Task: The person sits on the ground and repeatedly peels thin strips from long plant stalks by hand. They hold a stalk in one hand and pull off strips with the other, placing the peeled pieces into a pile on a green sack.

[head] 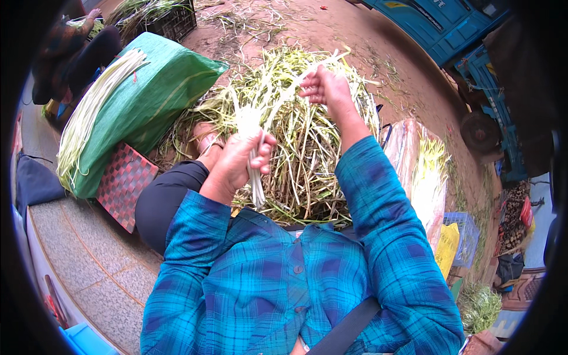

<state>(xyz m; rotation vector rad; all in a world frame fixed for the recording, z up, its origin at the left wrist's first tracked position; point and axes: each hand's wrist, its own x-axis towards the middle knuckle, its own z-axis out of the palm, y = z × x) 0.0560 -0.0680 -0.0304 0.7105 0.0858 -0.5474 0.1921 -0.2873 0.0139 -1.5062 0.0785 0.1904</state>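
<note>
My left hand [243,160] grips a small bunch of pale stalks [249,120], perhaps blanched chives, their cut-looking ends hanging below my fist. Farther forward and to the right, my right hand [329,91] has its fingers curled beside a long pale strand [284,98] that slants up from the bunch. Whether those fingers pinch the strand cannot be made out. Beneath both hands lies a big heap of loose stalks and dry leaves [306,164]. On the left, a long bundle of pale stalks [104,104] rests over a green woven sack [166,82].
A red-and-black woven mat [125,184] leans by my left knee. At right, more yellow-white stalks [429,177] lie on a pale sack, near a blue plastic crate [465,239]. A blue truck [437,26] stands beyond. Another person [73,57] sits at upper left beside a black crate [177,22].
</note>
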